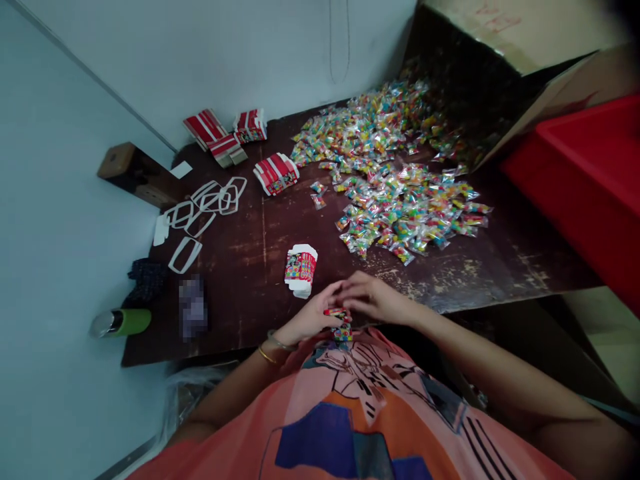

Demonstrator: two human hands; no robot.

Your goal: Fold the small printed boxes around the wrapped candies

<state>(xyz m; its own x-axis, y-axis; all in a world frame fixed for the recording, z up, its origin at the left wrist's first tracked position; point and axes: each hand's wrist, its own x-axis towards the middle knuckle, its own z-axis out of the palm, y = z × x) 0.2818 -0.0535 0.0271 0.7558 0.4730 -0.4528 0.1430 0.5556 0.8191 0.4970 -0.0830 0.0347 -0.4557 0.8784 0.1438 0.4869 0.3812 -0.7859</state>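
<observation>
Close to my body, at the table's front edge, my left hand (316,316) grips a small red printed candy box (342,327). My right hand (369,297) is bent over the upper end of that box, fingers curled near its top; whether they pinch a flap or something else is hidden. Just beyond my hands lies a small stack of flat red and white printed boxes (301,268). Farther right, a large heap of small clear packets of colourful candy (405,207) spreads over the dark table (235,267).
Bundles of flat cartons (277,175) lie toward the back left. Left of them are white band loops (205,203), a wooden block (143,175) and a green bottle (127,322). At right stand a red bin (590,160) and an open cardboard box (510,33). Walls bound the back and left.
</observation>
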